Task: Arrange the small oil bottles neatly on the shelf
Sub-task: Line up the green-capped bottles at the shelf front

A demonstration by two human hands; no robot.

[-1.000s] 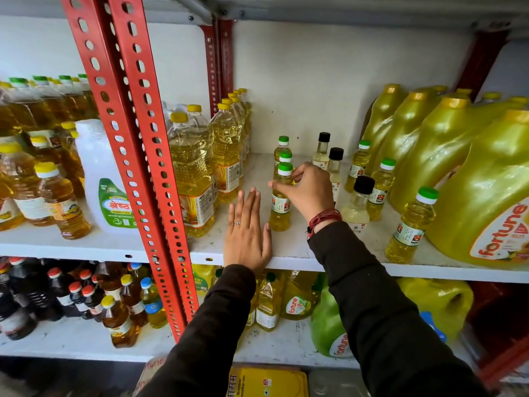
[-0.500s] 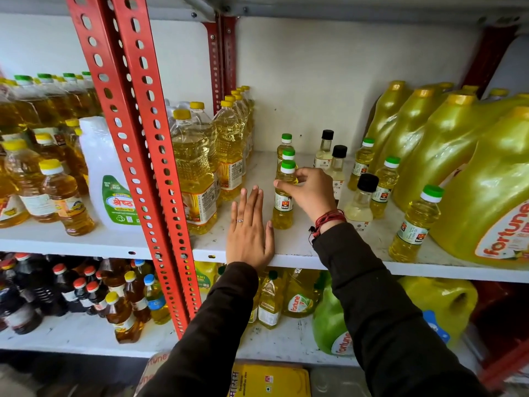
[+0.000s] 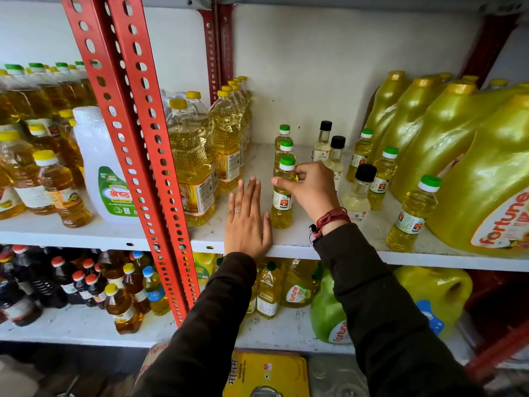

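The small green-capped oil bottle (image 3: 282,193) stands upright near the middle of the frame, on the white shelf (image 3: 297,242) close to its front edge. My right hand (image 3: 312,189) has it pinched by the shoulder just under the cap, thumb on the left side and fingers curled around the right. Directly behind it, two more green-capped small bottles (image 3: 284,146) line up in a row running toward the back wall.

My left hand (image 3: 247,224) lies flat on the shelf just left of that bottle, palm down, fingers straight and pressed together, holding nothing, with a ring on one finger.

To the right of my right hand, three small clear bottles with black caps (image 3: 357,190) stand loosely grouped, and beyond them more green-capped small bottles (image 3: 382,176) are scattered unevenly; one of them (image 3: 412,214) stands alone near the shelf edge at the right of the frame. Big yellow oil jugs (image 3: 458,156) fill the right side behind these.

Left of my left hand, taller yellow-capped bottles (image 3: 191,161) stand in rows beside the red perforated upright (image 3: 134,133). Further left is a white jug with a green label (image 3: 106,167).
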